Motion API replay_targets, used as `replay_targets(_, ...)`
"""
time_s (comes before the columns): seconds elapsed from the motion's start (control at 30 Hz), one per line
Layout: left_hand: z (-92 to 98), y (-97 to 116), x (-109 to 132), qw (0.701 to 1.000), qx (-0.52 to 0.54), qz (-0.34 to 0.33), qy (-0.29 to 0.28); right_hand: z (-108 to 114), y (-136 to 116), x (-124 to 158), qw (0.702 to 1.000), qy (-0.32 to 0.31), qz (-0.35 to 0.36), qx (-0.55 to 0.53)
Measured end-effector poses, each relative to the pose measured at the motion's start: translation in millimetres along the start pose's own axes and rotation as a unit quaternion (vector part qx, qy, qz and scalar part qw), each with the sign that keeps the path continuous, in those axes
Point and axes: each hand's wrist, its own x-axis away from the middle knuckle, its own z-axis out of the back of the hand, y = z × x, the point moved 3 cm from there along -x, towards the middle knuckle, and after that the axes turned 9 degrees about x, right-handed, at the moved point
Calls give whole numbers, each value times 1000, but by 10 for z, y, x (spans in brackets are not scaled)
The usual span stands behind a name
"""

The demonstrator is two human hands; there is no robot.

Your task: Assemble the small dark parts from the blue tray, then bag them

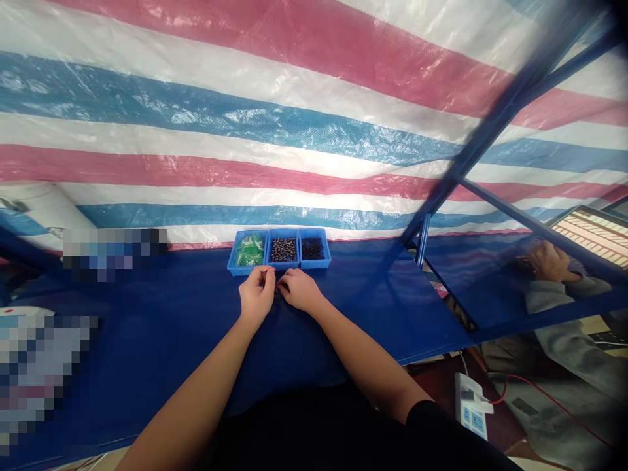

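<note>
Blue plastic trays (279, 265) sit in a row on the cloth-covered surface (147, 340), just above my left hand (256, 294) and right hand (299, 290) for easy reach; both hands nearly meet around a small dark piece (279, 288), though I cannot tell which grips it.

Backdrop: a woven tarpaulin (245, 111) with red, white and blue stripes hangs behind the table, creased and shiny.
Table: a dark blue cloth cover (147, 327) spreads across the tabletop.
Frame: a blue metal frame tube (495, 124) runs diagonally up the right side.
Co-worker: a hand (552, 260) and grey sleeve (564, 294) rest beside a cream-and-brown striped panel (593, 235), well to the right.
Floor: a white power strip (471, 405) with blue switches lies near a thin red cable (540, 392).
Left edge: two pixelated patches (115, 254) (42, 373) hide whatever lies there.
</note>
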Motion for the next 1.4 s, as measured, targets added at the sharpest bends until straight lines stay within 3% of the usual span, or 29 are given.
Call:
replay_targets(0.1, 4, -15, -2, 1000, -3, 1, -1, 37, 49, 13, 997, 26, -47, -51)
replay_targets(0.2, -9, -30, 0, 1000, -10, 2, -15, 64, 119, 23, 976, 64, -106, -177)
replay_targets(0.33, -33, -10, 9, 999, -35, -13, -38, 78, 195, 13, 918, 131, -159, -340)
replay_targets(0.47, -50, 48, 25, 996, -54, -50, -52, 85, 198, -18, 852, 138, -181, -472)
replay_targets(0.67, -105, 59, 39, 991, -56, -67, -98, 98, 157, -26, 786, 156, -213, -560)
replay_targets(1.2, -98, 29, 26, 990, -97, -77, -70, 51, 149, -33, 745, 102, -239, -614)
replay_targets(1.4, -92, 5, 16, 990, -99, -76, -68, 75, 149, -31, 766, 87, -231, -594)
